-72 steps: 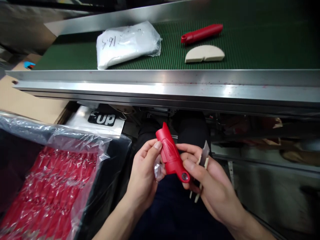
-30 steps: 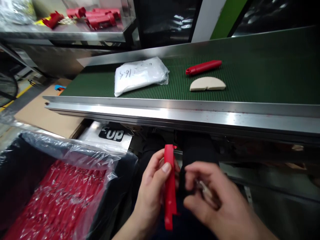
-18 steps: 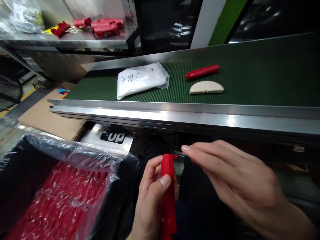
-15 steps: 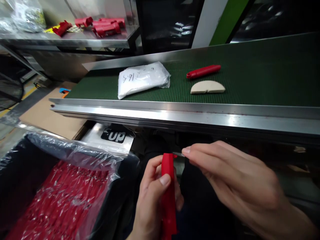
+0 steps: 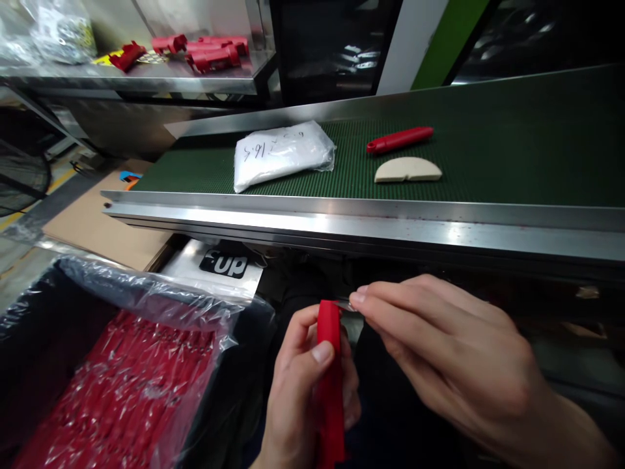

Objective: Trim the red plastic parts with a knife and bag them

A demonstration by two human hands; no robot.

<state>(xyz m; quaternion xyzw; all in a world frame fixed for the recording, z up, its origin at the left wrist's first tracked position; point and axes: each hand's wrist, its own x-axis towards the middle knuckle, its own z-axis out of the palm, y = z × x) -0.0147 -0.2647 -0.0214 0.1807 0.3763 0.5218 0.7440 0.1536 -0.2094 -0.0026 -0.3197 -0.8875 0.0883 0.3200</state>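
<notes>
Upright in my left hand [image 5: 293, 391] is a long red plastic part [image 5: 333, 384], gripped with the thumb on its near face and the fingers behind it. My right hand [image 5: 454, 352] pinches a thin metal blade [image 5: 344, 305], whose tip meets the right side of the red part's top end. Most of the blade and any handle are hidden by my right fingers. Beyond the hands, a slim red handle-shaped piece [image 5: 400, 139] and a beige half-round block [image 5: 408, 170] lie on the green conveyor belt [image 5: 512, 150].
At lower left stands a dark bin [image 5: 244, 339] lined with clear plastic, holding many red parts [image 5: 141, 378]. A metal rail [image 5: 342, 218] edges the belt. On the belt sits a white wrapped packet [image 5: 283, 155]. Red pieces [image 5: 212, 57] rest on a metal shelf [image 5: 170, 83].
My right hand has shifted slightly left, bringing the blade against the red part's top. A small red bit beside the blade tip no longer shows. My left hand keeps its hold.
</notes>
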